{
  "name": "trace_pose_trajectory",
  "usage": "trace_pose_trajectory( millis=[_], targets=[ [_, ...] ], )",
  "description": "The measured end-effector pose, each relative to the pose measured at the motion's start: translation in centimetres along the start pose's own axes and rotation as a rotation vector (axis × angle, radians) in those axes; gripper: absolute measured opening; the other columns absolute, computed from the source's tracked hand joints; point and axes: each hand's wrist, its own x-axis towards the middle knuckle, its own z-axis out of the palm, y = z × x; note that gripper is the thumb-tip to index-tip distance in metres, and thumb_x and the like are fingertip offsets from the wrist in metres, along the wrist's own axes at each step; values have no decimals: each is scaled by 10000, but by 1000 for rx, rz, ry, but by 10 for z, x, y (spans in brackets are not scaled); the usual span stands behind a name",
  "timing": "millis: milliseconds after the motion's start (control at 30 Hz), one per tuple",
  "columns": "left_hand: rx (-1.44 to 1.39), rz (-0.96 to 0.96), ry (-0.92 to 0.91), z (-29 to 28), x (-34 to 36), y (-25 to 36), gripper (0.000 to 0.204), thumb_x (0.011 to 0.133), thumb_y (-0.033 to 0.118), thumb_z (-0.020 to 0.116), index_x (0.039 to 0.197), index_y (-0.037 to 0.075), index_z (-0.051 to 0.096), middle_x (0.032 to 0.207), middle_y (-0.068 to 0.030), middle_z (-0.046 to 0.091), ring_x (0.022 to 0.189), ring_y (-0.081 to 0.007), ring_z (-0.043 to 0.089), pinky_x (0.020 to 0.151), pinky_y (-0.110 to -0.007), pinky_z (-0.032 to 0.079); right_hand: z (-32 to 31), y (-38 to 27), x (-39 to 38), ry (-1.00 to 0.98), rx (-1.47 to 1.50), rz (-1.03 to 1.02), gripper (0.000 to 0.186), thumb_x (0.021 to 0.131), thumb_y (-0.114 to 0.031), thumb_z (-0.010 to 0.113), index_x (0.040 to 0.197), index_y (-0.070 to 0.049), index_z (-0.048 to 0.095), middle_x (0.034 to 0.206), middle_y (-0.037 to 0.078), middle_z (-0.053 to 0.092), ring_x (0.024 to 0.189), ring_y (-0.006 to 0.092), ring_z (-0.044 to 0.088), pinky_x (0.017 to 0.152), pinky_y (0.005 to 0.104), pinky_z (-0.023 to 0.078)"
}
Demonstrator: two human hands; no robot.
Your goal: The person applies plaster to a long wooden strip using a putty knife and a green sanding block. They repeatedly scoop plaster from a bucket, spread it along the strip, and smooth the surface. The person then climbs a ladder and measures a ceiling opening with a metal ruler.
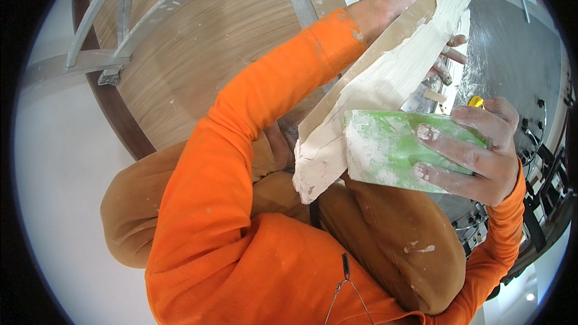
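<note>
A long strip of brown card or board (367, 63) slants across the middle, with a thick, ragged coat of white plaster (385, 87) along it. My left hand (394, 7) grips its upper part from beneath, and plaster-dusted fingers show past its right edge. In my right hand (481, 150) is a flat green plate-like tool (385, 150), heavily smeared with white. Fingers lie spread over its face; the thumb is hidden. The tool's left edge is close to the lower part of the strip, and I cannot tell whether they touch.
My bent legs (391, 222) lie below the strip. A grey, ladder-like frame (123, 45) stands on the wood-look floor (198, 54) at upper left. To the right is a dark, plaster-marked surface (506, 54) with a yellow object (476, 102); cables (539, 126) lie beyond.
</note>
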Motion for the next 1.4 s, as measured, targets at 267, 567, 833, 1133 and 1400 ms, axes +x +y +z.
trace_pose_trajectory(
  millis=[267,567,833,1133,1400],
  targets=[
    [-134,-15,-48,-42,57,-12,415,1064,365,561,1306,38,643,1211,-85,723,958,-183,695,867,-336,568,14,2,22,13,94,-113,288,784,-267,781,1071,-286,795,1241,-40,744,1206,285,581,982,533,331],
    [-118,-35,-118,-24,58,18,444,1073,374,553,1359,41,622,1272,-94,696,1056,-172,670,949,-342,543,-25,53,22,-80,-67,-9,322,806,-242,766,1120,-304,795,1301,-33,726,1256,278,571,1042,524,330],
    [-59,-79,-42,-22,45,12,438,1031,410,616,1241,33,692,1142,-80,730,966,-153,690,892,-329,559,-41,73,14,-154,-229,131,294,800,-232,729,1086,-276,779,1324,-10,719,1231,312,588,968,494,415],
    [-52,12,-200,49,63,36,612,1056,513,509,1432,31,540,1295,-157,659,1080,-297,685,734,-380,609,-97,155,-91,-52,-502,253,344,764,-233,773,1100,-302,798,1373,-21,696,1299,330,557,1022,509,382],
    [-400,-432,-500,101,77,57,598,1088,505,409,1541,116,393,1436,-197,550,1191,-444,639,782,-575,629,-158,160,-143,67,-671,359,418,749,-223,809,1150,-337,780,1377,-41,693,1280,293,570,1007,469,400]
  ],
)
